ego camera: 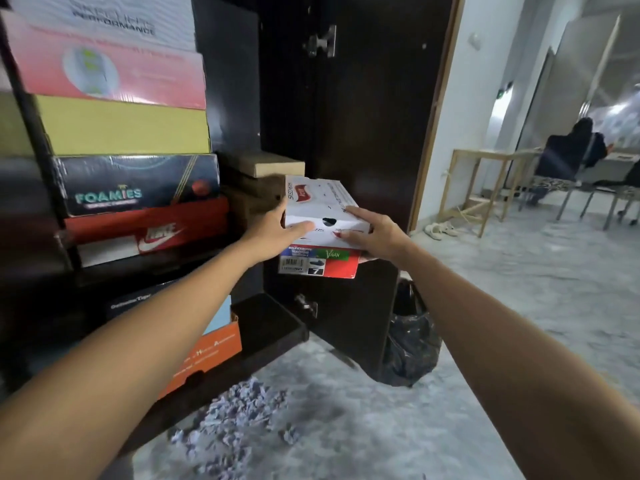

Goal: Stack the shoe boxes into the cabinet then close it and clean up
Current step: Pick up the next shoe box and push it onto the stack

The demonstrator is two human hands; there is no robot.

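Observation:
A white and red shoe box (320,202) is held in the air between both hands, in front of the dark cabinet's open door (363,116). My left hand (277,230) grips its left front corner and my right hand (375,233) grips its right front edge. Inside the cabinet (228,74) on the left stands a stack of shoe boxes: a white one on top, then pink (110,71), yellow (124,129), dark Foamies (138,183) and red Nike (152,233). Brown boxes (263,168) sit behind the held box. An orange box (207,355) lies on the lower shelf.
Shredded paper scraps (235,420) litter the grey floor by the cabinet base. A black rubbish bag (412,344) stands behind the door. A wooden table frame (485,181), chairs and a seated person (568,154) are at the right, with sandals (440,230) on the floor.

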